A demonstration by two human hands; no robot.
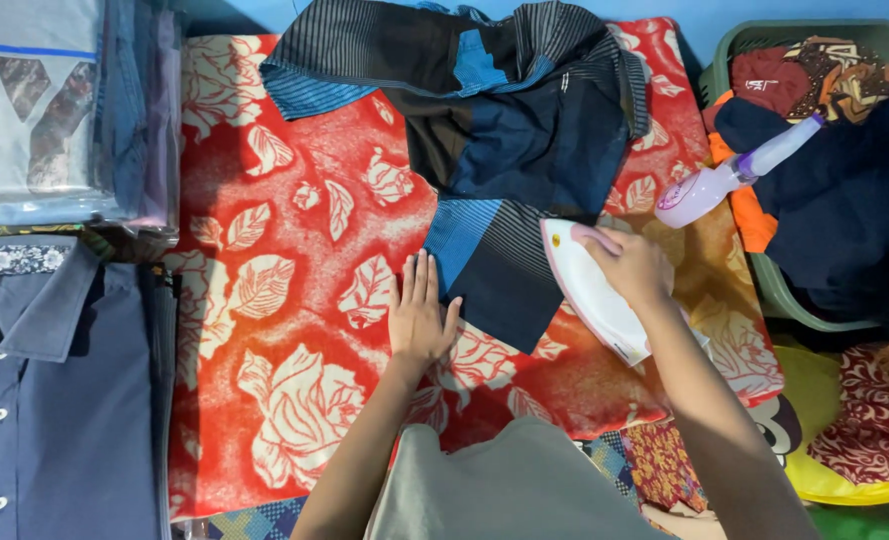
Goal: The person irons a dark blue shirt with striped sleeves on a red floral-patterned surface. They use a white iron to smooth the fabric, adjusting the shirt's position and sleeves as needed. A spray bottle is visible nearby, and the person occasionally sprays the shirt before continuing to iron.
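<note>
Right hand (632,268) closed around the handle of a white and pink electric iron (596,292), knuckles up, wrist angled so the soleplate sits flat with its pointed nose aimed at the far end of the cloth. Iron resting on the lower edge of a dark striped garment in black, navy and bright blue panels (509,150), at the sleeve-like piece that reaches toward the body, likely so that this flap gets pressed first. Left hand (419,315) open and gripping nothing, palm down, fingers together and stretched flat on the red blanket with a pale leaf and rose print (284,300), fingertips just beside the garment's near-left corner; seemingly there to hold cloth and padding taut and steady while staying apart from the hot plate. Blanket spread wide as a soft pressing surface, rest of the garment bunched and creased toward the far end. Lilac and white plastic spray bottle (734,175) lying on the clothes heap to the right, near the iron hand. Green plastic laundry basket (764,290) piled with crumpled dark, maroon and orange clothes on that same side. On the left, a folded blue-grey buttoned shirt (54,400), and beyond it a stack of folded clothes in clear plastic (64,110), well apart from the iron.
</note>
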